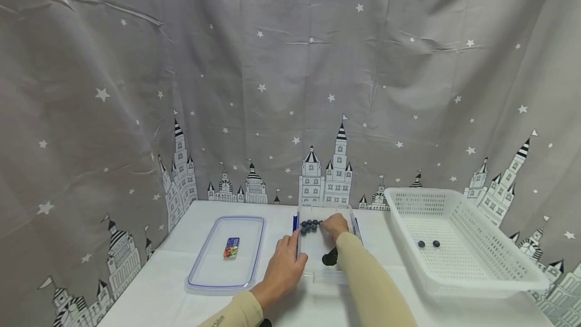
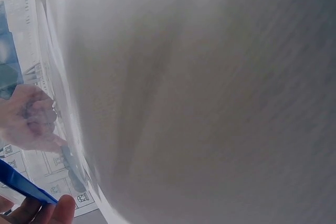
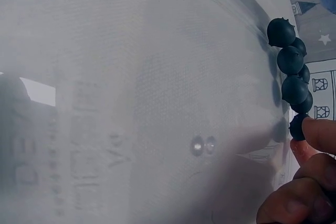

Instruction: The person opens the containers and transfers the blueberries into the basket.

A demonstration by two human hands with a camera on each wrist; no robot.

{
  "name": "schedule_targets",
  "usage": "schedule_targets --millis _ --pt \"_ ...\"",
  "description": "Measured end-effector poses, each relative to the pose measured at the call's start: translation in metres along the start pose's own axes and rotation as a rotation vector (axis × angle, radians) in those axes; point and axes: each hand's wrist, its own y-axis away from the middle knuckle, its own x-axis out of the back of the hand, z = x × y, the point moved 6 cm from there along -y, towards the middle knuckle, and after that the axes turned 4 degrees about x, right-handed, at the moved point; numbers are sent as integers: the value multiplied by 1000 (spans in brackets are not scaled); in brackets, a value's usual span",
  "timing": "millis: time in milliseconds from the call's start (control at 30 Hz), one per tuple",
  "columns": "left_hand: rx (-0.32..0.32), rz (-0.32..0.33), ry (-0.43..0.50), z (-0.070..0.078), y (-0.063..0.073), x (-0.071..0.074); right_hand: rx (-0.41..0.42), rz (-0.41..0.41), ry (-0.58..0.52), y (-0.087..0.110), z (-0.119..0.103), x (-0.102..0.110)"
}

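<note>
One round dark-blue berry (image 3: 297, 127) is pinched in the right hand (image 1: 335, 226) around eleven o'clock in the clear rectangular plastic box (image 1: 319, 252), beside matching clustered berries (image 1: 308, 226), while the left hand (image 1: 284, 262) grips the nine-o'clock wall, probably to stop it sliding.

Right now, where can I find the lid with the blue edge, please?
In the head view, the lid lies on the left part of the white table, to the left of the left hand and the clear container.
</note>
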Motion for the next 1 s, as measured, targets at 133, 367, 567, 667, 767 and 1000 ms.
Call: schedule_targets --millis 133,367,567,667,767,1000 --pt "11 -6 -1 -1 1 -1 -14 -21 -24 1 2 -1" --pt "12 -5 -7 -1 0 -1 1 -43 -33 3 -3 1" --pt "8 9 -3 0 0 1 37 -55 -16 4 -7 6" --pt "1 26 -6 0 0 2 55 -66 -3 4 -10 9" --pt "-5 37 -5 0 -1 2 56 -78 -6 3 -12 11" --pt "-3 29 0 0 0 1 59 -111 -41 6 -16 17"
